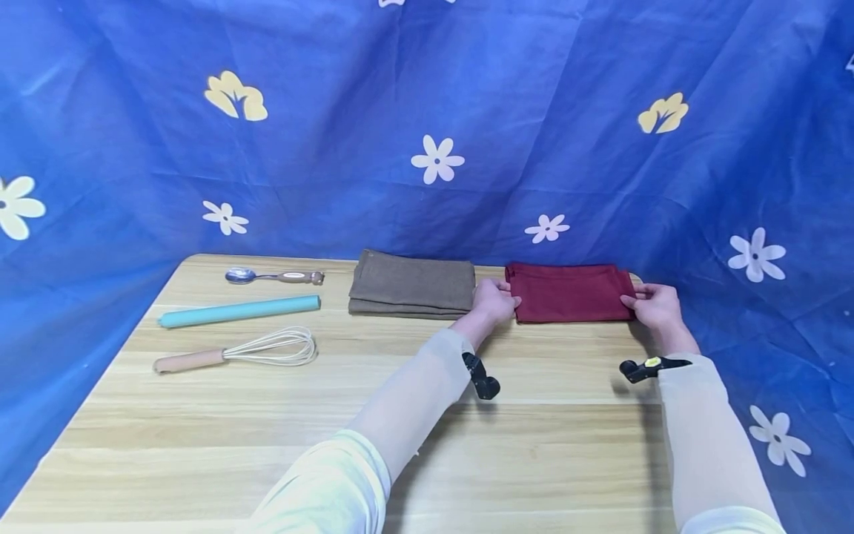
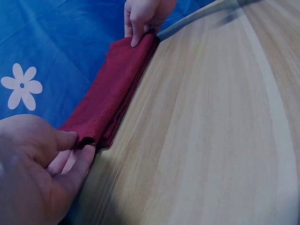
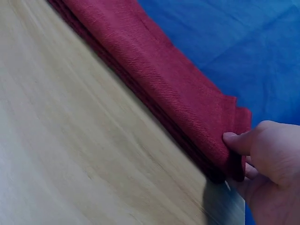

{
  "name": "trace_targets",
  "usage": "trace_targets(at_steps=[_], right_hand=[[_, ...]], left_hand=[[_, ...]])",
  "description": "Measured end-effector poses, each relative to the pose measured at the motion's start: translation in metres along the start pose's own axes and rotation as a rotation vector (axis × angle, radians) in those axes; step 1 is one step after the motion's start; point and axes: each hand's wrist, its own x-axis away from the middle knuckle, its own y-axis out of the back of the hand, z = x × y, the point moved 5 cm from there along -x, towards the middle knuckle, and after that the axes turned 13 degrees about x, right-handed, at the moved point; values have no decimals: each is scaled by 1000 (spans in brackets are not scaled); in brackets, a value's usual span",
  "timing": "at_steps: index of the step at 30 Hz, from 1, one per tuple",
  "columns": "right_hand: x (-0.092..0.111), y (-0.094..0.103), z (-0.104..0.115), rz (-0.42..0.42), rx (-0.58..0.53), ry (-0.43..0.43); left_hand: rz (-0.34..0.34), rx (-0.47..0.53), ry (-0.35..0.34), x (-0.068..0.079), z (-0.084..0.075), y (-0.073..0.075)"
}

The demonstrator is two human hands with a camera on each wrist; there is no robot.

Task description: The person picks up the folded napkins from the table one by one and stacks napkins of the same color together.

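Note:
A folded dark red cloth (image 1: 570, 295) lies at the table's back right, several layers showing along its front edge in both wrist views. My left hand (image 1: 495, 302) pinches its left end, the thumb on top and fingers at the layers' side, as the left wrist view shows. At the opposite end my right hand (image 1: 659, 305) pinches the right corner, thumb (image 3: 236, 140) on top and fingers partly hidden beneath. Just left of my left hand sits a folded brown cloth (image 1: 414, 285).
On the left of the wooden table (image 1: 534, 452) lie a spoon (image 1: 273, 277), a turquoise rod (image 1: 240, 311) and a whisk (image 1: 240, 352), roughly one before the other. A blue flowered curtain (image 1: 333, 133) hangs right behind the table's back edge and along its right side.

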Motion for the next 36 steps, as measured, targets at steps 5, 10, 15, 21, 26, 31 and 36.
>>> trace_targets(at_steps=[5, 10, 15, 21, 26, 31, 36], right_hand=[[2, -1, -1, -24, 18, -60], [3, -2, 0, -22, -4, -86], [3, -3, 0, -32, 21, -117], [4, -4, -1, -45, 57, -135], [3, -4, -2, -53, 40, -111], [4, -6, -5, -44, 8, -124], [4, -6, -5, -38, 10, -139]], left_hand=[[-31, -49, -19, 3, -1, 0], [-53, -84, -12, 4, -3, 1], [-52, -84, -10, 4, -3, 3], [-49, -71, -11, 2, -2, 3], [-55, -54, -16, -2, -1, 4], [-52, -50, -18, -2, -1, 3], [-55, -60, -10, -2, -1, 3]])
